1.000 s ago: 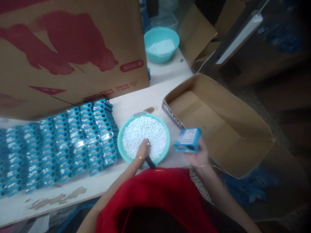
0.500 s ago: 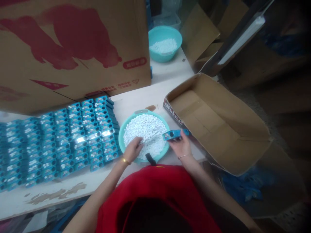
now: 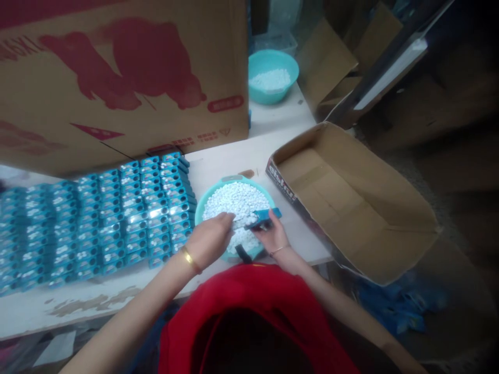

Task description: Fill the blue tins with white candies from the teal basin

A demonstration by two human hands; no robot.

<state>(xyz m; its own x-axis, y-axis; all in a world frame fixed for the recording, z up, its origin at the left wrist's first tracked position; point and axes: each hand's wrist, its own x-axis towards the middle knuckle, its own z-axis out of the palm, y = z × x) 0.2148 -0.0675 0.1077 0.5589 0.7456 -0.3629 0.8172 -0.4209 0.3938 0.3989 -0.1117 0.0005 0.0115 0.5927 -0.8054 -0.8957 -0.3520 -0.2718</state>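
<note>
Over the teal basin (image 3: 202,205) of white pellets (image 3: 237,200) at the bench (image 3: 222,161) edge, a small blue box (image 3: 265,215) is pinched by the right hand (image 3: 275,236). Pellets are pinched at its mouth by the left hand (image 3: 208,239). Rows of blue boxes (image 3: 97,218) lie just beside the basin.

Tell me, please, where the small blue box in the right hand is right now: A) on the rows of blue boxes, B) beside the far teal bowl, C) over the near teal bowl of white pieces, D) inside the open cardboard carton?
C: the right hand holds the small blue box over the near teal bowl of white pieces, with the left hand at its end.
</note>
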